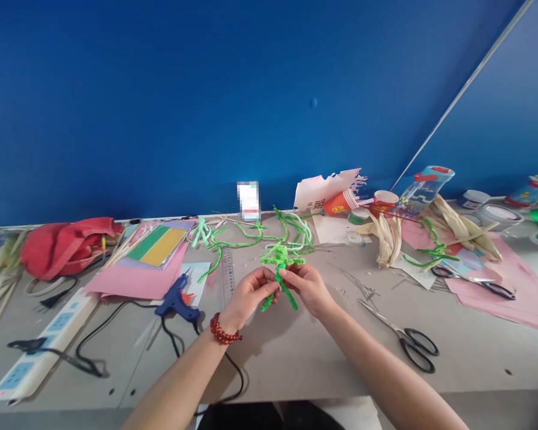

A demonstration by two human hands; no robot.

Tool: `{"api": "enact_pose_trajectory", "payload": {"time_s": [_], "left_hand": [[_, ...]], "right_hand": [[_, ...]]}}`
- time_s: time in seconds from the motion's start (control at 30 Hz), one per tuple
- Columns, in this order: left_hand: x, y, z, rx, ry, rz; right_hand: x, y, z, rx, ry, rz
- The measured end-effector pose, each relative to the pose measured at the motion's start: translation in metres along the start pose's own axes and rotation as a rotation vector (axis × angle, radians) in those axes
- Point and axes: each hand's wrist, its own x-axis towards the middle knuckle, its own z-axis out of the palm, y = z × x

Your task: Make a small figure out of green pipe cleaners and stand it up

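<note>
Head view: a deep blue wall (161, 107) rises behind a grey desk (296, 364) crowded with craft supplies. Above the middle of the desk, the left hand (251, 292) and right hand (307, 288) hold a green pipe-cleaner figure (280, 276) between them, their fingers (265, 280) pinching its body from either side. A red beaded bracelet (226, 329) circles the left wrist. Just left of the hands lie a steel ruler (227, 276) and a blue glue gun (177, 298); black-handled scissors (412, 349) sit to the right, on the bare desk. Farther back, an orange paper cup (339, 203) and a torn white carton (325, 192) carry printed characters, which seem too small and distorted to read. A card (248, 200) by the wall is blurred out.
</note>
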Motion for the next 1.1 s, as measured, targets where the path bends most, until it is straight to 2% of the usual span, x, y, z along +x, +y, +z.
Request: {"api": "enact_pose_trajectory", "payload": {"time_s": [0.27, 0.5, 0.67, 0.77, 0.87, 1.0, 1.1], "left_hand": [[0.0003, 0.0012, -0.0047, 0.014, -0.045, -0.075], [0.0000, 0.0043, -0.0045, -0.063, -0.040, -0.117], [-0.0006, 0.0035, -0.0047, -0.016, -0.041, -0.149], [-0.0012, 0.0038, -0.0046, 0.026, 0.000, -0.140], [-0.0018, 0.0054, -0.0055, 0.077, -0.009, -0.144], [-0.0014, 0.0070, -0.0051, 0.098, -0.021, -0.065], [0.0002, 0.0062, -0.0028, 0.043, 0.069, 0.033]], "right_hand": [[-0.0014, -0.0038, -0.0032, -0.081, -0.094, 0.035], [0.0011, -0.0054, -0.0048, -0.078, -0.050, 0.003], [0.0035, -0.0026, -0.0065, -0.052, -0.023, -0.047], [0.0036, -0.0009, -0.0073, -0.090, -0.035, -0.046], [0.0031, -0.0003, -0.0077, -0.142, -0.025, -0.045], [0.0023, -0.0020, -0.0059, -0.139, 0.005, -0.044], [0.0013, -0.0028, -0.0030, -0.148, -0.003, -0.020]]}}
